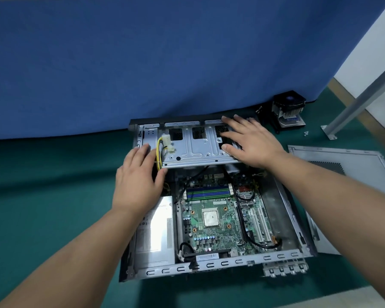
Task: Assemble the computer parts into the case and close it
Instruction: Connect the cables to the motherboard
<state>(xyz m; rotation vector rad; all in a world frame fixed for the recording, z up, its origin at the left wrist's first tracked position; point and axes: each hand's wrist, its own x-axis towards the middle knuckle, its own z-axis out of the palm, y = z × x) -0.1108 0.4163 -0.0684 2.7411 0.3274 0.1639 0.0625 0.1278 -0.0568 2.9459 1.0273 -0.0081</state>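
Green motherboard with blue and green memory slots; silver-grey case; yellow wires; teal surface; blue backdrop across the top.

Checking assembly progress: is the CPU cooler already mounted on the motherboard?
No, the CPU cooler sits on the table beyond the case, and the bare processor shows.

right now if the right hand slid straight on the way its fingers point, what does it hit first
Probably the case's black front edge: the right hand lies flat on the drive cage, fingers pointing up-left toward it. Depth is unclear.
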